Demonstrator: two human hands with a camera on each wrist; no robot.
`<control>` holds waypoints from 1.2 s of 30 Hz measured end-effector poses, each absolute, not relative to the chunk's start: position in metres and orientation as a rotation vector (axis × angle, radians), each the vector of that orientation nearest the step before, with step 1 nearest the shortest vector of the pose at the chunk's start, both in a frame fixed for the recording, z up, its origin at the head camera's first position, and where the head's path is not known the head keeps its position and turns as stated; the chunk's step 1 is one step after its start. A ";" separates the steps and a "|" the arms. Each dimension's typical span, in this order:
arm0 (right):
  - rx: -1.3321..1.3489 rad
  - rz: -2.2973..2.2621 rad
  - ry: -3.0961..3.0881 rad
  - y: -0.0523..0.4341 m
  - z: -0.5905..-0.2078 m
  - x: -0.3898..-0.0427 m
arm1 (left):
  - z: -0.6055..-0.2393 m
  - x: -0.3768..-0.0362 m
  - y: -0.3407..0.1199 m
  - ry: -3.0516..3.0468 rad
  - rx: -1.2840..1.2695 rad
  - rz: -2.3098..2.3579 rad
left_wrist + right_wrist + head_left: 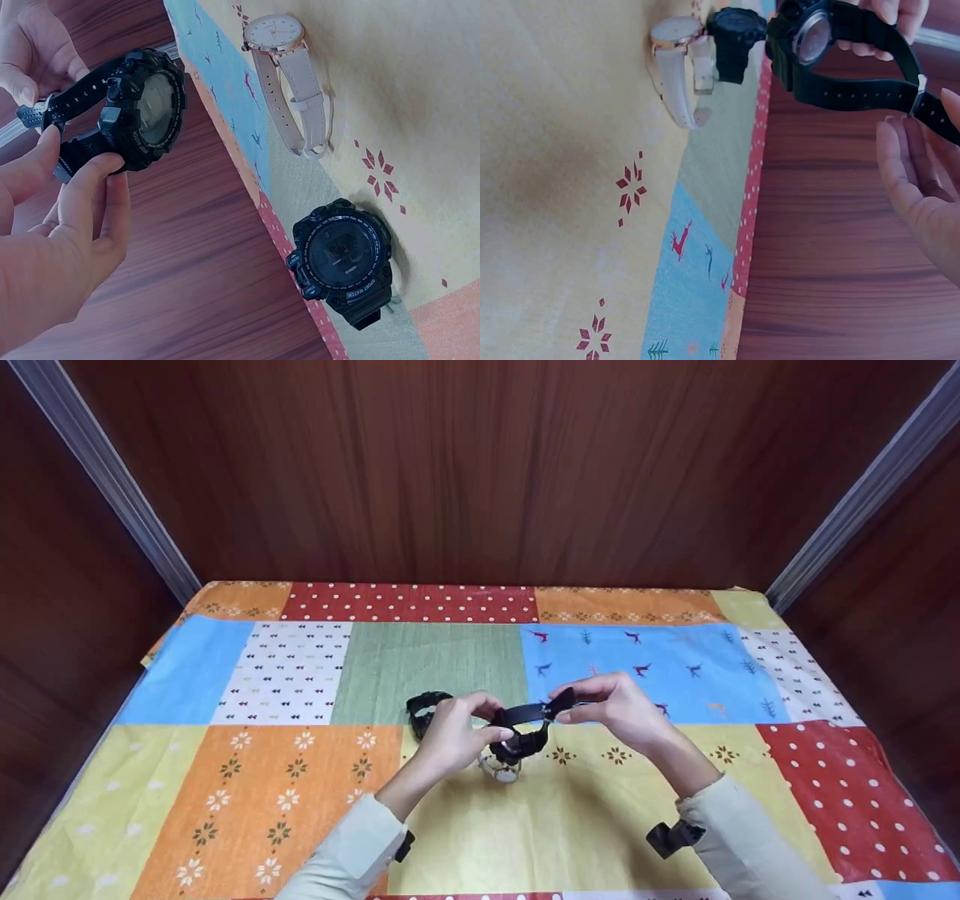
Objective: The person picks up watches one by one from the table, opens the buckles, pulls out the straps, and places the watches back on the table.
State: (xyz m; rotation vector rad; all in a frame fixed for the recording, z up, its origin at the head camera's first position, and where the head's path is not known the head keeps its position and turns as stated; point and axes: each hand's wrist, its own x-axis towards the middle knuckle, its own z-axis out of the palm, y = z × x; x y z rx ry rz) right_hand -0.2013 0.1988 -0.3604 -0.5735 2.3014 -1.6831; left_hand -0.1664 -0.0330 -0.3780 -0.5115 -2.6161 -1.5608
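A black sports watch [525,744] is held up above the cloth between both hands, its strap forming a loop. My left hand [454,735] grips it by the strap beside the case, thumb and fingers on either side. With thumb and index finger, my right hand [619,711] pinches the strap's far end near the metal buckle [919,88]. The perforated strap runs through that buckle. In the left wrist view the round watch face [156,109] is turned toward the table.
On the patchwork tablecloth [480,840] lie a rose-gold watch with a pale strap [292,82] and a second black sports watch [341,259]. Both are just below and left of the held watch. A brown wood panel [480,472] rises behind the table.
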 end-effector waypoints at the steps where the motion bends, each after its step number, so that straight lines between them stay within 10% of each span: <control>1: -0.574 -1.690 2.294 0.199 -0.360 -0.201 | -0.378 -0.167 -0.033 -2.615 -0.515 -1.559; 36: -0.519 -1.758 2.245 0.194 -0.363 -0.201 | -0.390 -0.169 -0.036 -2.551 -0.597 -1.531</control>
